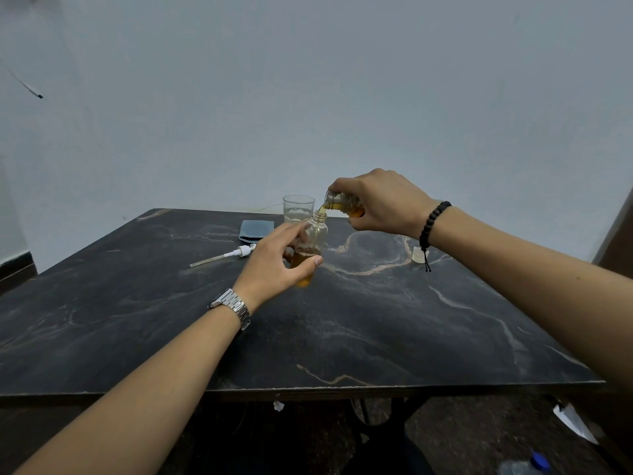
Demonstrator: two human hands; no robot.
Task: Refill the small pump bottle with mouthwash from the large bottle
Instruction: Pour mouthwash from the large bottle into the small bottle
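a spill is judged the main risk here: the amber mouthwash (320, 210) is being poured as a thin stream from the tipped large bottle (342, 204) into the narrow threaded neck of the small pump bottle (310, 250), just right of centre in the frame, and a slight drift of either mouth, or a steeper tilt giving a heavier gush, would likely send liquid down the outside and onto the dark marbled table (376, 320). overfilling is a second hazard, since the small bottle appears roughly half full and the level is partly hidden by fingers. the small bottle is held tilted and seemingly lifted off the table, so a slip in that grip could also tip it. the left hand (274, 262) is curled round the small bottle's lower body, thumb on the near side and fingers behind. the right hand (380, 204) is closed over the large bottle from above, which is held almost on its side. the pump head with its tube (226, 256) lies on the table to the left, well apart, with a clear cup (298, 208) and a folded blue cloth (257, 230) behind.
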